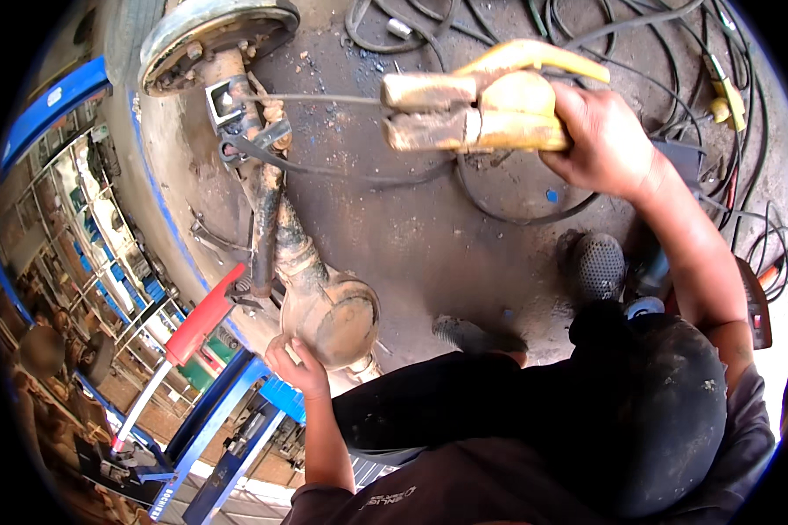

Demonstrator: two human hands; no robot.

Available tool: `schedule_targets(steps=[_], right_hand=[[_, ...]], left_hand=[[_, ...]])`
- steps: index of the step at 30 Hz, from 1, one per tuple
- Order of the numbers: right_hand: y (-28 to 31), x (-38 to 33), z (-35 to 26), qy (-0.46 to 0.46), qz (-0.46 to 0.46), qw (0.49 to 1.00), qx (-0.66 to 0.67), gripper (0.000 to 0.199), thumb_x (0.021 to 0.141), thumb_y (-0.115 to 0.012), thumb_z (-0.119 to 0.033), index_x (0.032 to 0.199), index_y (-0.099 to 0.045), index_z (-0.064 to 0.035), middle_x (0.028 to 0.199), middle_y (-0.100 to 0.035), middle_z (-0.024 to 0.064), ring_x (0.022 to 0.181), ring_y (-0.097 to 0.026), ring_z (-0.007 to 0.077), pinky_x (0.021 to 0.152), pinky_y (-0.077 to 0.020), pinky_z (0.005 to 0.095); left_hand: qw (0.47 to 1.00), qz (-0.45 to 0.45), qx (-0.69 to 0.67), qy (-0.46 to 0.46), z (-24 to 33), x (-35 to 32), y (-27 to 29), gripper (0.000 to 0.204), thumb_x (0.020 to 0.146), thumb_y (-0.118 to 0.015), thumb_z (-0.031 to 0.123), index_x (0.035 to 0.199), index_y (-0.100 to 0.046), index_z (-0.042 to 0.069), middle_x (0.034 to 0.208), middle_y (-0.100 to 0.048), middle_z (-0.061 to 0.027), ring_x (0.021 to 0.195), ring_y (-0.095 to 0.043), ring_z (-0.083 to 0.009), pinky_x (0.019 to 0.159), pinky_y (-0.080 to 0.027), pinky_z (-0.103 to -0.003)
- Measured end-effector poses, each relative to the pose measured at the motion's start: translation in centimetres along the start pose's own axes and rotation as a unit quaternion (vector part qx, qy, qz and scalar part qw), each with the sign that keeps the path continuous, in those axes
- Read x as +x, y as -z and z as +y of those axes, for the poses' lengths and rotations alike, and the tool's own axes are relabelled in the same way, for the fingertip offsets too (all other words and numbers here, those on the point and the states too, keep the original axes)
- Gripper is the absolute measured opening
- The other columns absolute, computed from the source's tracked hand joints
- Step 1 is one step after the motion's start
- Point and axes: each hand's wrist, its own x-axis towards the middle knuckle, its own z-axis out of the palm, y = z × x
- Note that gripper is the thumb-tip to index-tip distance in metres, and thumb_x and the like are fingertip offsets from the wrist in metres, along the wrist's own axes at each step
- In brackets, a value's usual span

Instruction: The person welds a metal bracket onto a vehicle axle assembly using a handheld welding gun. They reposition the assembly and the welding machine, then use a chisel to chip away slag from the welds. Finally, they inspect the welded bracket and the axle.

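Yellow and grimy, the welding electrode holder (481, 105) sits clamped in our right hand (600, 140), its long axis running across the view and its thin rod (324, 99) pointing left at the bracket (228, 101) on the rusty axle (276, 219). Our left hand (296, 366) rests with curled fingers on the differential housing (333, 319).

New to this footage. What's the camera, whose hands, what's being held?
One picture, from a fisheye camera worn on a person's head, looking down; edges bend. No robot: two bare hands. The right hand grips a yellow clamp-style welding electrode holder, its thin rod reaching toward a rusty vehicle axle lying on the dusty concrete floor. The left hand rests on the axle's round rusty differential housing. Black cables lie beyond; a red-handled tool is at left.
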Motion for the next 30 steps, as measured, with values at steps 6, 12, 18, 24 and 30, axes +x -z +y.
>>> schedule_targets(steps=[6,12,18,24,30], right_hand=[[-0.5,0.2,0.5,-0.001,-0.003,1.0,0.007,0.034,0.078,-0.076,-0.018,0.098,-0.052,-0.0048,0.076,-0.066,0.0154,0.075,-0.068,0.0396,0.066,-0.0551,0.0489],[-1.6,1.6,0.9,0.03,0.005,0.999,-0.015,0.035,0.079,-0.076,-0.02,0.1,-0.052,-0.0048,0.077,-0.066,0.016,0.073,-0.068,0.0401,0.065,-0.0551,0.0492],[-2.8,3.2,1.0,0.049,0.003,0.999,-0.015,0.033,0.081,-0.076,-0.019,0.098,-0.051,-0.0058,0.078,-0.066,0.0149,0.074,-0.068,0.0391,0.065,-0.0553,0.0487],[-3.5,4.1,0.7,0.064,0.009,0.998,-0.021,0.034,0.081,-0.076,-0.018,0.098,-0.05,-0.0059,0.08,-0.065,0.014,0.075,-0.069,0.0384,0.065,-0.0556,0.0482],[-3.5,4.8,0.1,0.07,0.0,0.997,-0.034,0.034,0.082,-0.076,-0.017,0.1,-0.05,-0.0052,0.081,-0.066,0.0139,0.075,-0.069,0.0381,0.065,-0.0556,0.0481]], left_hand=[[0.988,0.071,0.054,0.126,-2.2,-3.8,-5.8,0.048,0.104,-0.053,0.034,0.124,-0.057,-0.009,0.119,-0.059,-0.0297,0.112,-0.052,-0.0469,0.101,-0.038,-0.054],[0.986,0.08,0.055,0.135,-1.7,-3.6,-6.0,0.049,0.104,-0.052,0.035,0.123,-0.058,-0.01,0.119,-0.059,-0.0307,0.111,-0.052,-0.0478,0.1,-0.039,-0.054],[0.985,0.073,0.054,0.149,-1.5,-3.7,-6.0,0.049,0.103,-0.052,0.034,0.123,-0.058,-0.01,0.12,-0.059,-0.0308,0.112,-0.052,-0.0478,0.1,-0.039,-0.055],[0.985,0.073,0.062,0.142,-1.5,-3.7,-5.8,0.049,0.103,-0.052,0.034,0.123,-0.058,-0.01,0.121,-0.059,-0.03,0.113,-0.052,-0.0466,0.101,-0.039,-0.055],[0.984,0.075,0.061,0.147,-1.5,-3.6,-6.1,0.05,0.103,-0.053,0.035,0.123,-0.058,-0.01,0.122,-0.059,-0.0295,0.114,-0.052,-0.0464,0.102,-0.039,-0.054]])
